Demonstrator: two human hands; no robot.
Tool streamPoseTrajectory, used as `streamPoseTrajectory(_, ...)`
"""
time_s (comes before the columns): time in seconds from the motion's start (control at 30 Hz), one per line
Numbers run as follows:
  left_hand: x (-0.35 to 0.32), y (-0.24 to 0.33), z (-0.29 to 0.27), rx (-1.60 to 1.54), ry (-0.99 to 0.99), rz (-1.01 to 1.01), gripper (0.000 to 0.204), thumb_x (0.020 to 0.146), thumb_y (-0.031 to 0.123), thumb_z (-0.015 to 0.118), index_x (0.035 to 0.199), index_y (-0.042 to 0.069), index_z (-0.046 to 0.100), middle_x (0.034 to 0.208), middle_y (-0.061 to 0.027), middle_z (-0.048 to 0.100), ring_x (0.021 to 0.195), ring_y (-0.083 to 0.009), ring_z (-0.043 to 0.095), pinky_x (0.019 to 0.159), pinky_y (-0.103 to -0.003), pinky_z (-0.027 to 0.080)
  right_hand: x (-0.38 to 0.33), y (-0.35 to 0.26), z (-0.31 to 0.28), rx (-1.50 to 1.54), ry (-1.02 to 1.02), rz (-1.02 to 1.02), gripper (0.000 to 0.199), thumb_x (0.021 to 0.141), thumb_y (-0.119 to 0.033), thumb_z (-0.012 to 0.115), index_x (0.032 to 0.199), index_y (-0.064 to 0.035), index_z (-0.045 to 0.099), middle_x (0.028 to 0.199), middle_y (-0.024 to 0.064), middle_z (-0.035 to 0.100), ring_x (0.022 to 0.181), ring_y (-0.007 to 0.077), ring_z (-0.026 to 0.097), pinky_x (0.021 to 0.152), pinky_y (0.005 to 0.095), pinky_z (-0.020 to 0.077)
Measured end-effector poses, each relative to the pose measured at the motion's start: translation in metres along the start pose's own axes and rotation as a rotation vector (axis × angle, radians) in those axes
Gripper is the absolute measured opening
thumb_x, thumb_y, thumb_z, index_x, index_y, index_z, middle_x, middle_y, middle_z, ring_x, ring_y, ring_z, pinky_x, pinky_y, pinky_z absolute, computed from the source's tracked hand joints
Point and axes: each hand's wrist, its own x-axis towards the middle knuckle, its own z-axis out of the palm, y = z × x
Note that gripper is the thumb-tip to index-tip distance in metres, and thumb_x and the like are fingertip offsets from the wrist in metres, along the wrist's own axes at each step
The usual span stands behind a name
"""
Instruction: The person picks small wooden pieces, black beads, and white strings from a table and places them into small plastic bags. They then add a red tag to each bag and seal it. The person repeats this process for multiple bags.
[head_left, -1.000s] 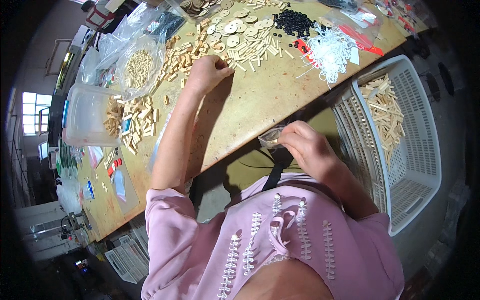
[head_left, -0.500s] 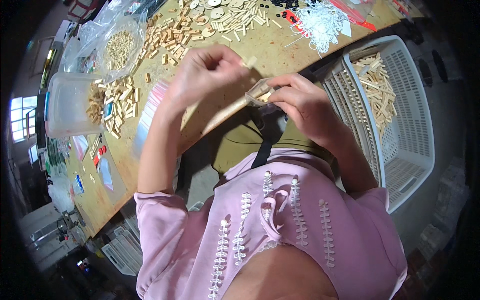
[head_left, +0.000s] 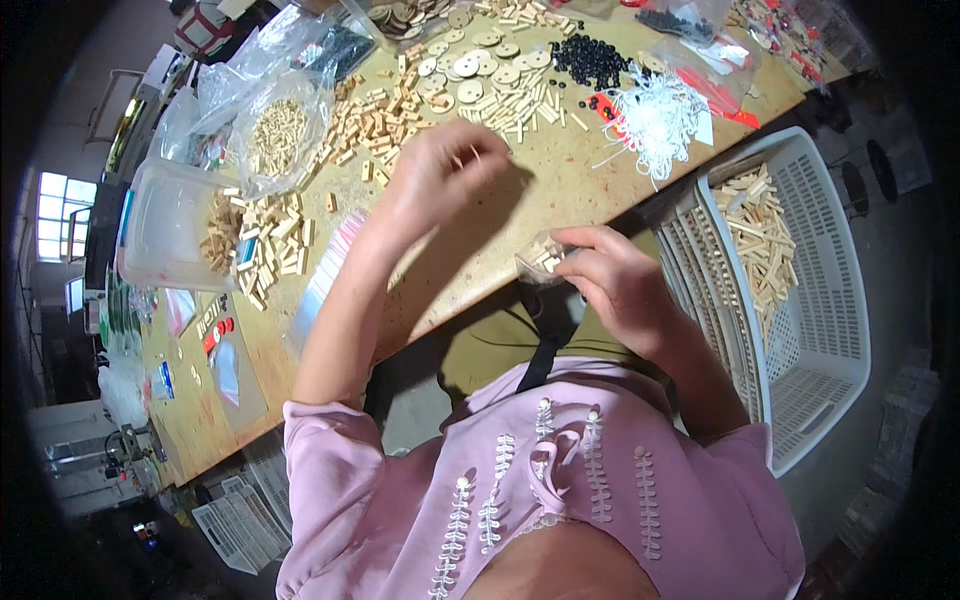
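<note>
My right hand (head_left: 622,292) pinches the rim of a small clear plastic bag (head_left: 535,264) between thumb and fingers, at the table's front edge above my lap. Pale wooden pieces show inside the bag's mouth. My left hand (head_left: 440,185) hovers over the wooden table (head_left: 430,285), its fingers loosely curled and apart, with nothing visible in them. Beyond it lie a heap of small wooden blocks (head_left: 375,120), a spread of thin wooden sticks (head_left: 515,105) and several round wooden discs (head_left: 467,66).
Black beads (head_left: 590,62) and a tangle of white cord (head_left: 655,120) lie at the far right. A white basket (head_left: 825,270) with wooden sticks stands right of me. At left are a clear plastic tub (head_left: 170,225) spilling blocks, a bag of small pieces (head_left: 278,135) and flat plastic bags (head_left: 325,280).
My left hand has moved away from the bag toward the far piles, and the pale wooden piece it held no longer shows. My right hand keeps hold of the bag.
</note>
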Motion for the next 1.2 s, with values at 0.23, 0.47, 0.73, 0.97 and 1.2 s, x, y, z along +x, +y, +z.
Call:
streamPoseTrajectory(0.23,0.096,-0.103,-0.017,0.587,0.047,-0.037,0.029,0.09,0.021,0.077,0.118,0.012,0.076,0.11,-0.0145,0.073,0.092,-0.03,0.072,0.083,-0.04,0.057,-0.002,0.006,-0.004,0.022,0.018,0.041,0.018,0.087,0.006,0.072,0.104,-0.0003,0.071,0.123,0.0163,0.068,0.108,0.0328,0.069,0.088,0.0361,0.0572)
streamPoseTrajectory(0.47,0.099,-0.101,-0.01,0.471,0.07,-0.11,0.029,0.082,0.015,0.084,0.108,0.008,0.072,0.099,-0.0133,0.071,0.089,-0.0273,0.071,0.08,-0.039,0.056,-0.006,0.022,-0.014,0.02,0.062,0.009,0.02,0.086,0.008,0.071,0.105,0.0012,0.07,0.121,0.0169,0.068,0.101,0.0326,0.071,0.083,0.0354,0.0579)
streamPoseTrajectory(0.73,0.069,-0.062,-0.022,-0.423,0.079,-0.133,0.015,0.094,0.011,0.076,0.103,0.004,0.066,0.094,-0.0031,0.071,0.087,-0.0104,0.066,0.08,-0.027,0.052,0.014,0.021,-0.026,0.085,0.038,0.019,0.016,0.085,0.005,0.071,0.1,0.0002,0.07,0.117,0.0175,0.068,0.103,0.0339,0.07,0.085,0.0375,0.0563)
streamPoseTrajectory(0.97,0.011,0.054,0.015,-0.153,-0.146,0.149,0.01,0.088,0.007,0.078,0.096,0.004,0.073,0.088,-0.0038,0.07,0.081,-0.0103,0.067,0.073,-0.027,0.054,0.039,0.015,-0.045,0.098,0.019,-0.009,0.015,0.085,0.004,0.074,0.098,-0.0018,0.073,0.116,0.015,0.071,0.102,0.0296,0.071,0.085,0.035,0.0564)
streamPoseTrajectory(1.2,0.068,0.015,0.009,-0.051,-0.011,0.155,0.011,0.093,0.008,0.072,0.102,0.002,0.072,0.091,-0.0081,0.072,0.082,-0.0166,0.069,0.075,-0.031,0.056,0.047,0.015,-0.066,0.093,0.022,-0.019,0.013,0.086,0.001,0.071,0.099,-0.0013,0.071,0.117,0.0168,0.068,0.103,0.0349,0.069,0.086,0.0392,0.0561)
